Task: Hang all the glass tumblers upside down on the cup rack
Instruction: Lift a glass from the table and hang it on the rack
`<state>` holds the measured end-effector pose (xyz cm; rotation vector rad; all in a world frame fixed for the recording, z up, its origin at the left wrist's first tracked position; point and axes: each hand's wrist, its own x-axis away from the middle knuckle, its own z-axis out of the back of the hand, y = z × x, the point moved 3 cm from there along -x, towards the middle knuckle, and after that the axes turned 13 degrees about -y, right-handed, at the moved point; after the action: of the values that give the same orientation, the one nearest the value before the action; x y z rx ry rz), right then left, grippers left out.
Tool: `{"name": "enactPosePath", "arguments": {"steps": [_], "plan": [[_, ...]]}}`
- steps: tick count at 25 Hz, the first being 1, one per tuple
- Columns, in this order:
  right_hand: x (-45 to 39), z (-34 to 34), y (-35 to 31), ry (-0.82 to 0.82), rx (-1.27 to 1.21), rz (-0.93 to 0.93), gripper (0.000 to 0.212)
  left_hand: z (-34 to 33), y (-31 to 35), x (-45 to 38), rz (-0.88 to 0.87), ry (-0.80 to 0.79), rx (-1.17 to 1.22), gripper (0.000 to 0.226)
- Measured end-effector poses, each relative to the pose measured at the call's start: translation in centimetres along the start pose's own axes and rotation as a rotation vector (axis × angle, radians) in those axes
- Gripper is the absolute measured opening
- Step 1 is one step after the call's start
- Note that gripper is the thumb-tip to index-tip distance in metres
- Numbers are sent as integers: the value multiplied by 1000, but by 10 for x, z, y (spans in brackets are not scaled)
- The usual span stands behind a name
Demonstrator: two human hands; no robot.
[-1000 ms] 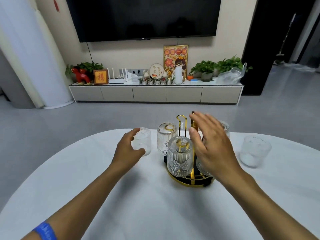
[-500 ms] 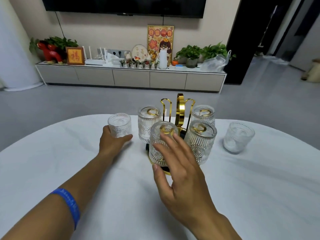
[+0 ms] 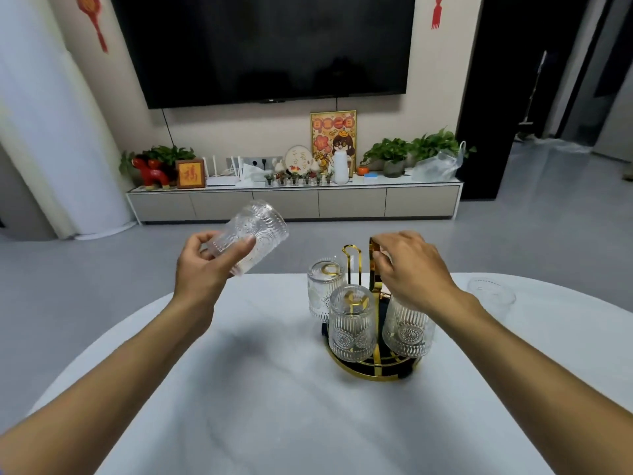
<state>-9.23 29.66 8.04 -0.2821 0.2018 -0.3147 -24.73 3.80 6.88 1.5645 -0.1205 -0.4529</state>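
A gold cup rack (image 3: 371, 370) with a round base stands on the white table. Three embossed glass tumblers hang upside down on it: one at the back left (image 3: 322, 291), one at the front (image 3: 352, 325), one on the right (image 3: 407, 332). An empty gold hook (image 3: 352, 257) rises at the back. My left hand (image 3: 202, 269) holds another tumbler (image 3: 251, 233) in the air, tilted on its side, left of the rack. My right hand (image 3: 409, 267) grips the rack's tall central handle (image 3: 374, 260). One more tumbler (image 3: 491, 298) stands upright on the table at the right.
The white oval table (image 3: 274, 406) has its curved far edge just behind the rack. Beyond it lie grey floor, a low TV cabinet (image 3: 294, 202) with ornaments and plants, and a wall-mounted television (image 3: 267, 46).
My left hand has lifted the left tumbler off the table and tipped it sideways. My right hand has moved from the front tumbler up to the rack's handle.
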Motion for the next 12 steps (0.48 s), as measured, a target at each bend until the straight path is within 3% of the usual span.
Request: {"name": "enactPosePath", "arguments": {"steps": [3,12], "plan": [[3,-2,0,-2,-6,24,33,-30,31,-14,-68,-66,-110,59],[-5,0,4,24,62,50,38,-144,44,-64,-142,-254,-643,81]]}}
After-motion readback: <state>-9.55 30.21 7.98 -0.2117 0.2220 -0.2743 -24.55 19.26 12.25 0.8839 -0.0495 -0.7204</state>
